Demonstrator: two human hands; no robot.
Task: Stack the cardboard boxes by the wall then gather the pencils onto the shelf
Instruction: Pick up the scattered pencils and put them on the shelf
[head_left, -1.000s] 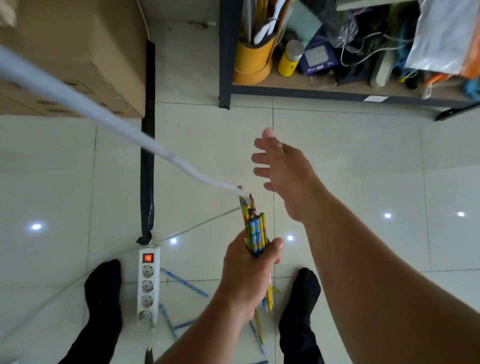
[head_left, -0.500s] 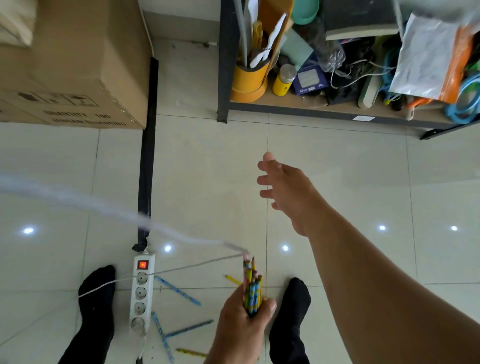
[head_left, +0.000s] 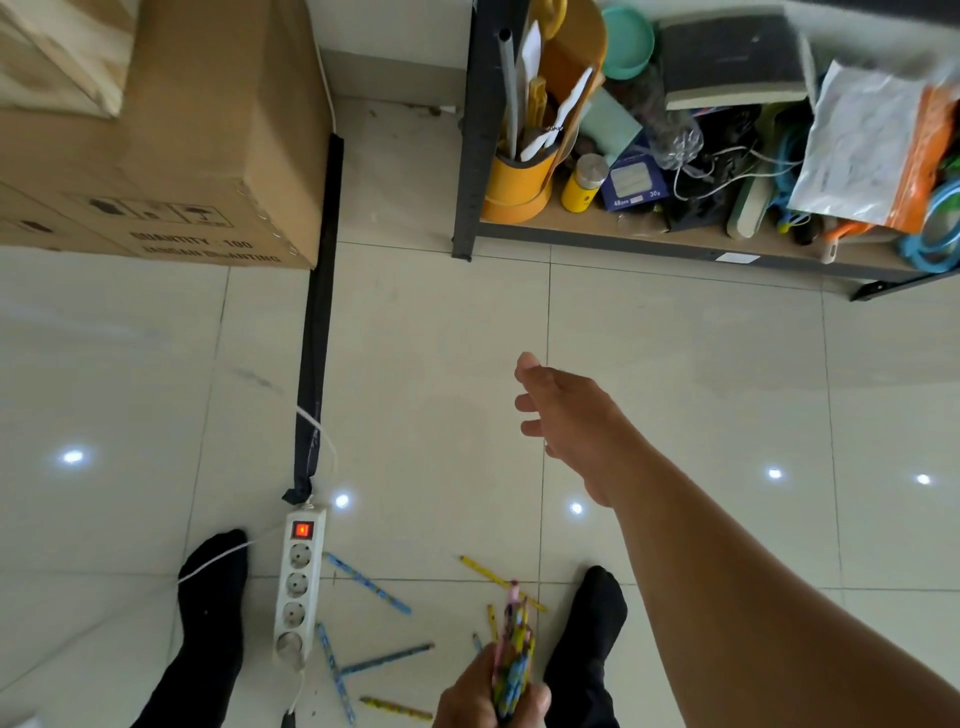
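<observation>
- Painted wood pencils (head_left: 511, 670), a bundle, clenched in the left hand (head_left: 488, 696) at frame bottom; more pencils lie loose on the floor (head_left: 415, 405) beside the power strip (head_left: 298, 587).
- Right hand (head_left: 569, 415) empty, fingers spread, reaching toward the shelf (head_left: 675, 244).
- Likely light, stiff, slick; a mid-shaft grip should keep the bundle from fanning.
- Cardboard boxes (head_left: 197, 130) sit by the wall.

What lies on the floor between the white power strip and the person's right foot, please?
In the head view, loose pencils lie scattered on the tiles between the power strip and the right foot; the left hand grips a bundle.
</observation>
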